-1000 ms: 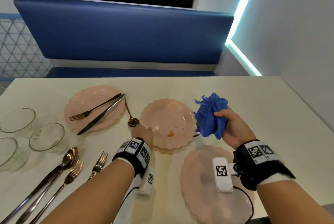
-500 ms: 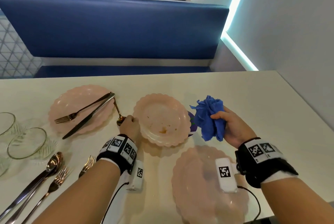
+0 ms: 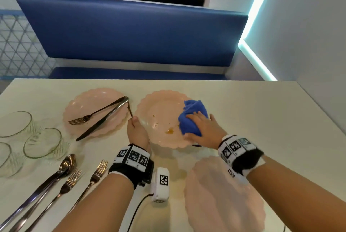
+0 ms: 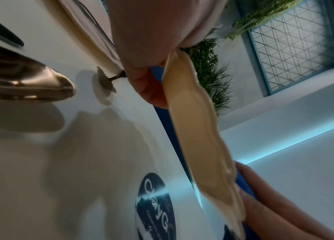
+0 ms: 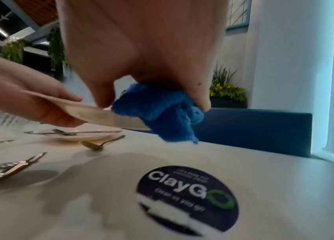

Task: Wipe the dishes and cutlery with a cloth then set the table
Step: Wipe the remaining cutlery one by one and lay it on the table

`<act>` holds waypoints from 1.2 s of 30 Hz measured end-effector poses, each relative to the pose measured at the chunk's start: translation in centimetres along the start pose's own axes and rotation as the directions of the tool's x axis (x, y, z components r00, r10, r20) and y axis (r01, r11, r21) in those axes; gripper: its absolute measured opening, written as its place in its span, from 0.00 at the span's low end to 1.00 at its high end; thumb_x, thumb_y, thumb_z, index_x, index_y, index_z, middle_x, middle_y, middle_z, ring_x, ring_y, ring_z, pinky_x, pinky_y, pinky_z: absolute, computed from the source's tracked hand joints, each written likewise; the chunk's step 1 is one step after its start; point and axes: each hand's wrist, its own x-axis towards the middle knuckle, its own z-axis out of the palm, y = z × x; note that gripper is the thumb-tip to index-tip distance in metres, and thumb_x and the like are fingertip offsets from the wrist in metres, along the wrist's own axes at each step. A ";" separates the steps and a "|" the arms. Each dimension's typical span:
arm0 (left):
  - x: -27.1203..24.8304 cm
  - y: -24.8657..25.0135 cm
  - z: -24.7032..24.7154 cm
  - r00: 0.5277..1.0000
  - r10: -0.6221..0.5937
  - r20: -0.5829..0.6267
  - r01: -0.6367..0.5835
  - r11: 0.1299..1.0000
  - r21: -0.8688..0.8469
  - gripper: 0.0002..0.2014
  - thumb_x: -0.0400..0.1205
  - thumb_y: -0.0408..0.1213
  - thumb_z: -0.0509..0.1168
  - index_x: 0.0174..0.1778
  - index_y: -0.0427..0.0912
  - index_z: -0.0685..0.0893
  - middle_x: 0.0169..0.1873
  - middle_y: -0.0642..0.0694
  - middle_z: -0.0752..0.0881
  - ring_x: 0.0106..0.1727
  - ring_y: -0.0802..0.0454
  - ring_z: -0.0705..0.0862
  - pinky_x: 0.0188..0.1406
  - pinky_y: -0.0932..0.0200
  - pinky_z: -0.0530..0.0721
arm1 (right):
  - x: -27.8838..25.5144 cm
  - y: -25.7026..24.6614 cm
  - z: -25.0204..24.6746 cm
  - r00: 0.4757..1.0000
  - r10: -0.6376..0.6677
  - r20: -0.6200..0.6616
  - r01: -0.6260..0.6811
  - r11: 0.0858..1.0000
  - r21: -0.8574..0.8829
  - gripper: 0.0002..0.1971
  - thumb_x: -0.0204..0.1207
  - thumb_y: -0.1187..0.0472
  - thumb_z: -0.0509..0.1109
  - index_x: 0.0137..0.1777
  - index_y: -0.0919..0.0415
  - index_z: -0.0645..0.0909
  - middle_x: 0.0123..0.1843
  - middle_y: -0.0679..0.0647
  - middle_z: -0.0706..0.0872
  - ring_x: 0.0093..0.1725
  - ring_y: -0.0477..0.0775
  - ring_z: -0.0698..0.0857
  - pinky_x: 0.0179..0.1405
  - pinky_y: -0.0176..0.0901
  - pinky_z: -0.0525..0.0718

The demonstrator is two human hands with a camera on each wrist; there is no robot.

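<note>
Two hands were engaged on one soiled pink plate, lifted off the white table.

The plate's left rim was gripped by the left hand, while a bunched blue cloth was clutched in the right hand and pressed against the plate's right side. A second plate bearing a fork and knife was seen to the left.

Round sticker on the tabletop: "ClayGO"
Smaller line beneath: "Clean as you go"
Top line: too small to read
</note>
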 end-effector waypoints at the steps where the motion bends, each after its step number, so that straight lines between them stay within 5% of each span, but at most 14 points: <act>1: -0.1 0.2 -0.1 1.000 0.003 -0.012 -0.003 1.000 0.000 0.12 0.87 0.45 0.47 0.45 0.55 0.75 0.57 0.41 0.82 0.61 0.39 0.81 0.67 0.39 0.78 | -0.4 -0.5 0.6 1.000 -0.014 -0.014 0.014 0.999 0.040 0.38 0.70 0.33 0.51 0.75 0.54 0.66 0.75 0.53 0.71 0.75 0.56 0.68 0.75 0.56 0.59; 5: -0.9 1.1 0.0 0.999 0.013 0.034 -0.014 1.000 0.019 0.20 0.88 0.43 0.46 0.67 0.38 0.76 0.61 0.42 0.80 0.65 0.42 0.78 0.69 0.52 0.73 | -2.8 -3.5 2.8 0.999 -0.046 0.017 0.040 0.964 0.263 0.27 0.76 0.47 0.50 0.68 0.62 0.71 0.66 0.59 0.78 0.64 0.63 0.76 0.64 0.48 0.71; 7: -1.0 1.2 -0.1 0.999 0.010 0.051 -0.013 0.998 0.056 0.23 0.88 0.45 0.46 0.70 0.33 0.74 0.66 0.36 0.79 0.69 0.40 0.76 0.70 0.51 0.70 | -3.0 -5.1 3.3 0.992 -0.116 0.048 0.096 0.947 0.305 0.24 0.81 0.53 0.51 0.72 0.64 0.68 0.73 0.60 0.73 0.73 0.60 0.71 0.73 0.44 0.63; 9: -0.4 1.7 -2.7 0.998 0.014 0.068 -0.017 0.998 0.054 0.24 0.87 0.48 0.47 0.59 0.32 0.80 0.58 0.33 0.83 0.65 0.35 0.79 0.67 0.48 0.73 | -2.2 -9.3 3.0 0.969 -0.242 0.056 0.216 0.932 0.291 0.25 0.82 0.57 0.52 0.78 0.64 0.62 0.80 0.58 0.66 0.81 0.55 0.59 0.78 0.42 0.51; 12: 0.2 0.8 -3.0 0.974 -0.062 0.218 0.056 0.998 0.036 0.24 0.84 0.57 0.49 0.42 0.44 0.81 0.42 0.41 0.85 0.51 0.37 0.83 0.56 0.45 0.80 | -0.1 -10.8 2.8 0.956 -0.279 0.088 0.256 0.944 0.207 0.34 0.74 0.52 0.48 0.82 0.60 0.53 0.83 0.57 0.60 0.83 0.52 0.54 0.83 0.53 0.46; 16: -0.2 1.1 -3.5 0.947 0.013 0.322 -0.029 0.998 0.047 0.24 0.85 0.56 0.48 0.51 0.46 0.85 0.48 0.41 0.88 0.56 0.41 0.86 0.57 0.48 0.82 | 2.3 -11.1 1.5 0.985 -0.162 0.065 0.157 0.984 0.083 0.31 0.79 0.53 0.51 0.82 0.55 0.51 0.84 0.53 0.55 0.84 0.51 0.53 0.81 0.63 0.41; 19: -0.7 2.3 -4.8 0.948 0.107 0.300 -0.117 0.993 0.014 0.21 0.86 0.50 0.51 0.57 0.41 0.85 0.54 0.39 0.88 0.60 0.42 0.85 0.63 0.44 0.81 | 3.4 -10.6 -1.3 0.997 -0.075 -0.023 0.076 0.997 0.018 0.26 0.81 0.52 0.51 0.79 0.51 0.57 0.81 0.51 0.64 0.79 0.54 0.63 0.79 0.62 0.48; 21: -0.9 3.1 -5.5 0.956 0.081 0.283 -0.067 0.996 -0.060 0.19 0.85 0.50 0.53 0.59 0.43 0.84 0.56 0.40 0.87 0.60 0.41 0.84 0.63 0.41 0.81 | 3.5 -9.1 -2.5 1.000 -0.014 -0.028 0.014 1.000 -0.014 0.24 0.81 0.53 0.50 0.78 0.50 0.60 0.78 0.50 0.68 0.76 0.56 0.67 0.77 0.61 0.49; 24: -1.2 4.7 -6.0 0.977 0.040 0.209 -0.015 0.993 -0.118 0.18 0.85 0.50 0.54 0.64 0.46 0.79 0.57 0.44 0.85 0.58 0.45 0.83 0.49 0.52 0.84 | 1.5 -7.2 -2.2 1.000 0.029 0.003 -0.029 1.000 0.003 0.22 0.81 0.56 0.51 0.75 0.54 0.63 0.77 0.51 0.69 0.75 0.55 0.69 0.78 0.63 0.46; 27: -2.3 5.6 -5.6 0.983 0.077 0.165 -0.044 0.980 -0.193 0.18 0.85 0.50 0.54 0.66 0.47 0.77 0.55 0.51 0.84 0.53 0.53 0.82 0.39 0.63 0.78 | -2.2 -6.7 0.3 0.995 -0.017 -0.098 0.027 0.995 0.100 0.31 0.70 0.44 0.45 0.70 0.57 0.69 0.69 0.51 0.74 0.70 0.55 0.72 0.75 0.56 0.56; 29: -2.9 5.8 -5.1 0.984 0.112 0.135 -0.087 0.980 -0.181 0.17 0.86 0.49 0.53 0.65 0.47 0.77 0.52 0.54 0.81 0.47 0.58 0.80 0.36 0.67 0.74 | -4.5 -7.5 2.9 0.984 -0.095 -0.153 0.133 0.956 0.262 0.33 0.70 0.40 0.49 0.70 0.58 0.70 0.67 0.51 0.76 0.70 0.54 0.73 0.76 0.52 0.60; 32: -3.5 5.3 -4.2 0.974 0.168 0.150 -0.150 0.981 -0.121 0.17 0.86 0.51 0.52 0.59 0.44 0.79 0.52 0.49 0.82 0.45 0.55 0.80 0.40 0.66 0.75 | -5.9 -10.2 6.4 0.965 -0.220 -0.140 0.255 0.911 0.324 0.32 0.76 0.43 0.53 0.77 0.57 0.64 0.78 0.50 0.69 0.80 0.50 0.64 0.79 0.56 0.58; 36: -4.6 4.3 -2.8 0.929 0.149 0.340 -0.176 0.983 0.051 0.24 0.86 0.53 0.48 0.45 0.40 0.82 0.40 0.44 0.86 0.43 0.49 0.85 0.44 0.62 0.81 | -5.1 -11.5 5.6 0.977 -0.162 -0.138 0.202 0.911 0.360 0.31 0.82 0.49 0.55 0.83 0.52 0.50 0.85 0.46 0.50 0.83 0.43 0.44 0.82 0.50 0.43</act>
